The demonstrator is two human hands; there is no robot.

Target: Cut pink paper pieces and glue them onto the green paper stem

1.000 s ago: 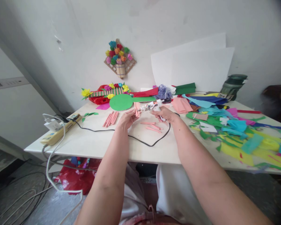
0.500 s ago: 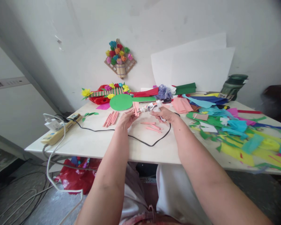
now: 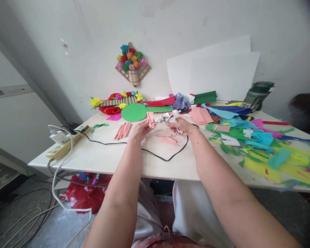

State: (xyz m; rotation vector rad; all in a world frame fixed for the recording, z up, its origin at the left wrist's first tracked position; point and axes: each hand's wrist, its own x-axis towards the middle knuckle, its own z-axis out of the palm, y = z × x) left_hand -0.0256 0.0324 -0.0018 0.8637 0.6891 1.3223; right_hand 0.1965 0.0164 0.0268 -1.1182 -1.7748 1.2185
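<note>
The left hand [image 3: 140, 131] pinches pink paper [image 3: 150, 117] above the worktop [image 3: 111, 158]; the right hand [image 3: 183, 126] grips a white glue gun [image 3: 162, 118], its nozzle towards the paper. Pink rolls [image 3: 122, 131] lie beside the left hand, others between the wrists.

Both arms reach forward, bare, and are closer together at the hands. The left arm [image 3: 121, 186] leans slightly to the right; the left hand [image 3: 141, 131] makes a pinch with its fingertips [image 3: 146, 124]. The right arm [image 3: 222, 175] slants more strongly to the left, and the right hand [image 3: 181, 126] is curled in a grip, with fingers [image 3: 172, 127] directed to the other hand. The hands are near, but apart.
</note>
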